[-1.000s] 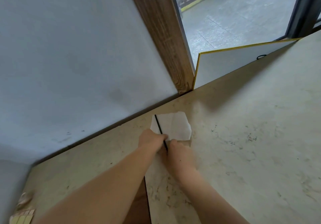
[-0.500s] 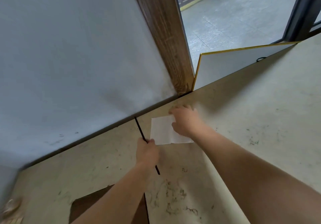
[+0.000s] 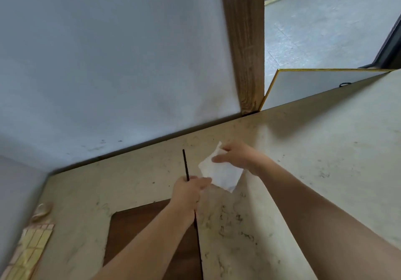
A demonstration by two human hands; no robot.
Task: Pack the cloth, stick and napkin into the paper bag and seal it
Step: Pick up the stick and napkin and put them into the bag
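Nearest the camera: dark brown flat piece [image 3: 152, 232] lying on the tabletop [image 3: 303, 171] under the left forearm. Could be the paper bag, can't confirm; nothing visibly in it.

Bottom-left corner: tan gridded strip [image 3: 30, 249] on the table edge, and just beyond it a small pale blurred object [image 3: 42, 211], too smeared to identify.

Left hand [image 3: 188, 190]: fingers curled round the thin black stick [image 3: 185, 164]. The stick pokes up and away from the fist, near upright, and a short bit of its lower end shows below the hand.

Right hand [image 3: 238, 156]: thumb and fingers pinch the white napkin [image 3: 221, 173] at its upper edge. The napkin hangs tilted, lifted off the surface, lower corner pointing down. It sits just right of the left hand, and its near edge appears to touch the left thumb.

Surface: pale beige marbled top with dark scuff marks, mostly near the hands.

Room: grey-white wall [image 3: 108, 62] behind the table, wood-grain post [image 3: 245, 40] at the wall's right end, a gold-edged white panel [image 3: 314, 84] leaning behind the table's far edge, grey paved floor [image 3: 325, 19] past it.

Count: 1 stick, 1 napkin, 1 brown flat piece, 2 hands. Cloth not seen.
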